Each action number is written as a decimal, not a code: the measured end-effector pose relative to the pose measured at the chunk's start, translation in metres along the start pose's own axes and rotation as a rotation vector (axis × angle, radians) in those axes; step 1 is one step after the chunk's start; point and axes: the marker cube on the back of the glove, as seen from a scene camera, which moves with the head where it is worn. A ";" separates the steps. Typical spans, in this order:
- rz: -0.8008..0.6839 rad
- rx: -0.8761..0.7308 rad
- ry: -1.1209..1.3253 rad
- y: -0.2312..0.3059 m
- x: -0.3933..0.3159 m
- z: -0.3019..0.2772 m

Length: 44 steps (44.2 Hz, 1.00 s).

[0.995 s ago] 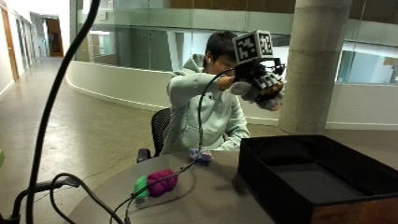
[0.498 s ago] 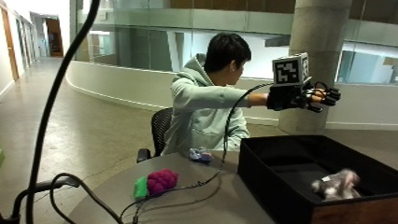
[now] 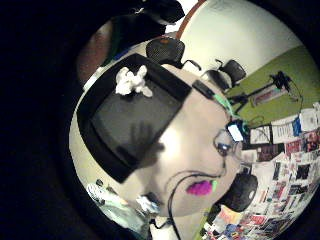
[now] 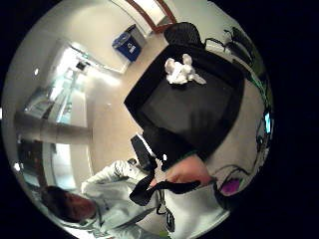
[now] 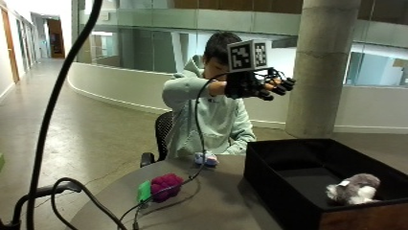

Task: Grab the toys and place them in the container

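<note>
The gloved right hand (image 5: pixel 258 85) hangs high above the round grey tabletop (image 5: pixel 210 203), fingers spread and holding nothing, raised at head height over the near edge of the black rectangular container (image 5: pixel 280 184). A grey-and-white plush toy (image 5: pixel 354 188) already lies inside that container. The fuzzy magenta toy with a green tag (image 5: pixel 163 186) sits well below the hand and away from the container, and a small pale blue-and-white toy (image 5: pixel 205 158) rests at the tabletop's edge by the person's bare hand. Half a second ago the hand was stretched further out over the container; it has since drawn back toward the person, while the plush has settled in the box.
</note>
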 end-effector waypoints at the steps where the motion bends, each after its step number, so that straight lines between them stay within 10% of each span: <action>1: 0.096 -0.007 0.021 0.007 0.006 -0.004; 24: 0.472 -0.228 0.178 0.250 0.119 -0.053; 44: 0.392 -0.295 0.047 0.279 0.157 0.101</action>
